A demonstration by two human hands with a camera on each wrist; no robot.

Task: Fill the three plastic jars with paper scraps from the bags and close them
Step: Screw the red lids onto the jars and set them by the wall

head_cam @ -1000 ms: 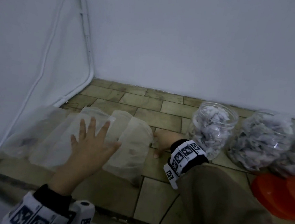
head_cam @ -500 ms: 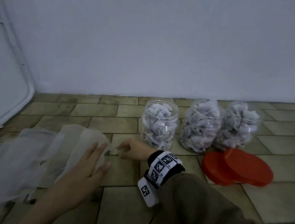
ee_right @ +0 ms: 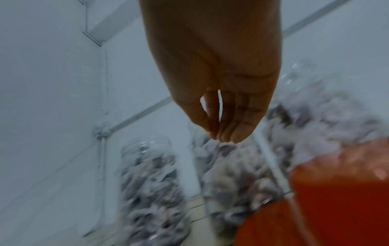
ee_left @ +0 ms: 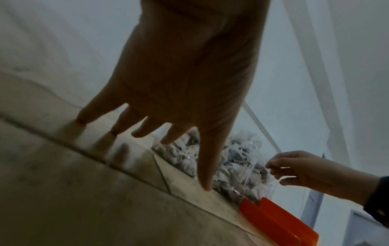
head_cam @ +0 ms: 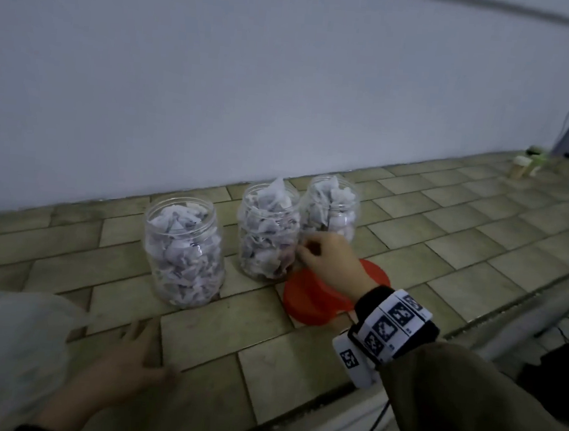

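**Jars full, lids off**

Left hand [head_cam: 132, 367] lies spread flat on the tiles, bags [head_cam: 6, 356] just left of it. Three jars [head_cam: 183, 251] stand beyond. Right hand [head_cam: 332, 260], fingertips bunched and holding nothing visible, hovers over the red lids [head_cam: 306, 301]. Jars look light and slick: grip the sides. No legible writing.

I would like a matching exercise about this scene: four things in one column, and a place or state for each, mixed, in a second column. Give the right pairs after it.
Things:
1. left hand
2. right hand
3. lids
4. bag

Places or states:
A. red, lying flat beside the jars
B. fingers spread, on the tiles
C. translucent, at the near left edge
D. fingers curled, above the lids, by the middle jar

Pairs: 1-B, 2-D, 3-A, 4-C
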